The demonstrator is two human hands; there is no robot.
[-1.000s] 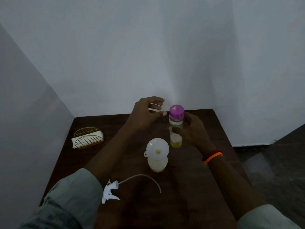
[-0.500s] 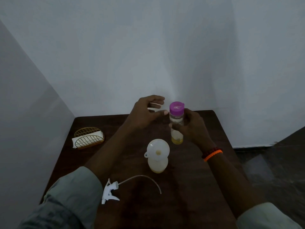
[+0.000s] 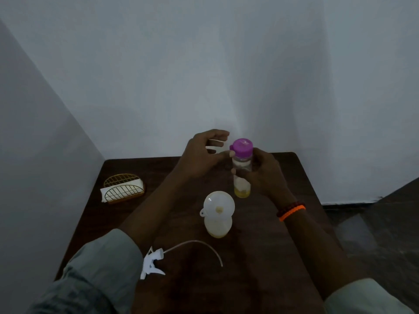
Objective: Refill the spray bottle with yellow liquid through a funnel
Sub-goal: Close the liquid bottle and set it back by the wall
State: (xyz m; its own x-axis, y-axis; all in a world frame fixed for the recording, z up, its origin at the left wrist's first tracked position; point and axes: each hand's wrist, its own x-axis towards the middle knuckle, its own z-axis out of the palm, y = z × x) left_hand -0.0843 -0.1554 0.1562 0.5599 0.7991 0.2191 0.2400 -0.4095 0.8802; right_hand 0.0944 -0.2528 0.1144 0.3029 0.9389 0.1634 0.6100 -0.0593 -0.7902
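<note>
My right hand [image 3: 264, 175] grips a clear bottle [image 3: 242, 175] with a purple cap [image 3: 242, 148] and a little yellow liquid at its bottom, held upright just above the table. My left hand [image 3: 201, 155] hovers beside the cap, fingers loosely curved and empty, its thumb tip at the cap's left edge. In front of them stands the white spray bottle [image 3: 218, 226] with a white funnel [image 3: 218, 203] seated in its neck; some yellow liquid shows at its base. The white spray head [image 3: 152, 264] with its long curved tube lies near my left sleeve.
A gold wire napkin holder [image 3: 123, 189] with white napkins sits at the left of the dark wooden table [image 3: 260, 257]. Pale walls close in behind and on the left. The table's right edge drops to a dark floor.
My right hand has lifted the purple-capped bottle off the table and up. My left hand has stayed beside the cap, its thumb now nearer to it.
</note>
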